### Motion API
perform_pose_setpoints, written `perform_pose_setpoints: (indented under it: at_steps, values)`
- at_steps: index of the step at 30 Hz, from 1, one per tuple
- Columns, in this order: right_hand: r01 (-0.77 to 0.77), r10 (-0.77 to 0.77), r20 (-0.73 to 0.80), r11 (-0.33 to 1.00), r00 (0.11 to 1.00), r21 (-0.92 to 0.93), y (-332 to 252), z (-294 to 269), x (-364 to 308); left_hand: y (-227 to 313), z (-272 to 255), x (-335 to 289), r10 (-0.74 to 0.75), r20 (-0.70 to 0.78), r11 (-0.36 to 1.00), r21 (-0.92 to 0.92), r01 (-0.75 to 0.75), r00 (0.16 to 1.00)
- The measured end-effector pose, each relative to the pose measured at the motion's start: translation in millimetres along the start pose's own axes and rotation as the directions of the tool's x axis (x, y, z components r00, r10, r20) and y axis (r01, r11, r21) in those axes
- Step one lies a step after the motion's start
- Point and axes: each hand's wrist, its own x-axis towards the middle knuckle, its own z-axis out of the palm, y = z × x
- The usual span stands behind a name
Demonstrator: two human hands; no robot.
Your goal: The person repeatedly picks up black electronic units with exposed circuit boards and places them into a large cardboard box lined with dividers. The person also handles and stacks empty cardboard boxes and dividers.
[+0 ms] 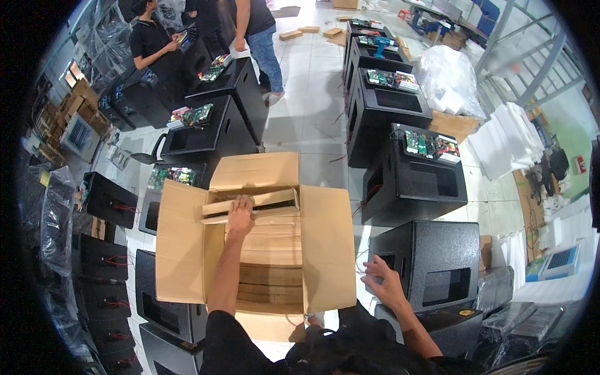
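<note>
The left hand (241,215) grips one slim brown cardboard box (275,203) at twelve o'clock in the big open tan carton (329,250); more flat brown cardboard pieces (272,247) wait lower inside. The right hand (382,280) is empty, fingers apart, at four o'clock, with a boxy black cabinet (440,250) close by.

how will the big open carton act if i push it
The carton is probably fairly heavy, since several narrow boxes sit inside, though their contents are hidden. Its flaps would likely bend easily, being thin cardboard folded outward. It seems unlikely to roll, given its flat sides.
</note>
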Motion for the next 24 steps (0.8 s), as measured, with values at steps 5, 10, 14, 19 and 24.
perform_pose_setpoints:
  at_steps: [5,10,14,19,24]
  values:
    - [0.258,-0.273,-0.047,0.944,0.961,-0.206,-30.4,-19.0,59.0,46.4,-166.9,28.3,0.127,-0.089,0.988,-0.073,-0.133,0.988]
    - [0.591,-0.644,-0.27,0.765,0.716,-0.255,-110.3,-79.5,111.5,149.8,-314.4,60.0,0.406,-0.341,0.815,-0.284,-0.504,0.848]
    - [0.541,-0.459,-0.758,0.824,0.463,-0.169,-94.9,-172.3,82.9,195.0,-363.5,105.0,0.391,-0.793,0.632,-0.138,-0.763,0.467]
    - [0.765,-0.323,-0.909,0.503,-0.264,-0.401,-153.4,-235.1,17.1,156.1,-401.2,120.6,-0.006,-0.882,0.742,-0.32,-0.589,0.472]
    - [0.38,-0.696,-0.718,0.659,-0.018,-0.649,-262.2,-269.0,194.7,81.1,-298.8,73.2,-0.426,-0.422,0.635,-0.769,-0.067,0.8]
